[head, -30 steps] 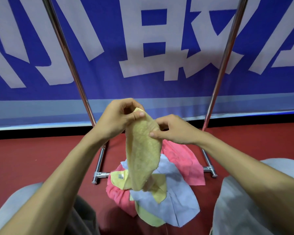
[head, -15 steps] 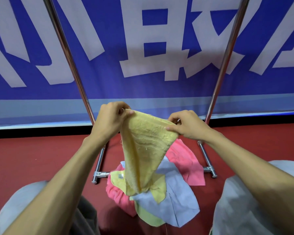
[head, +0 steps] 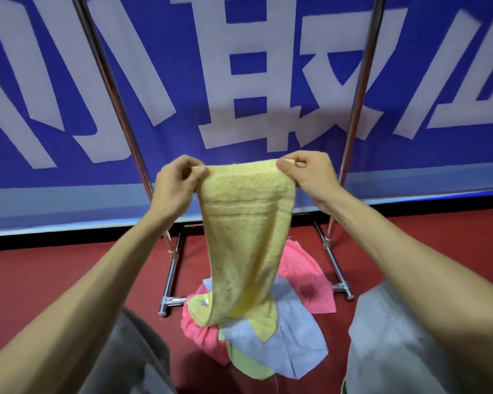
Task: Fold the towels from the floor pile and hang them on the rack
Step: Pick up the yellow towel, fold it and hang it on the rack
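Two grey-trousered knees [head: 396, 351] flank one floor pile of overlapping pink, blue and yellow towels [head: 293, 336]; their exact number cannot be made out. Above the pile, the left hand [head: 177, 189] and right hand [head: 310, 174] each pinch a top corner of one yellow terry towel [head: 245, 228], which hangs between them. Behind stands a chrome rack [head: 117, 103] with two uprights, its top cut off.

I see the held towel [head: 245, 223] hanging mid-frame between my left grip [head: 177, 183] and right grip [head: 310, 172]. The towel pile [head: 291, 336] lies on the floor [head: 40, 268] at lower centre. The rack [head: 117, 103] stands behind the pile, and the banner [head: 268, 81] behind that.
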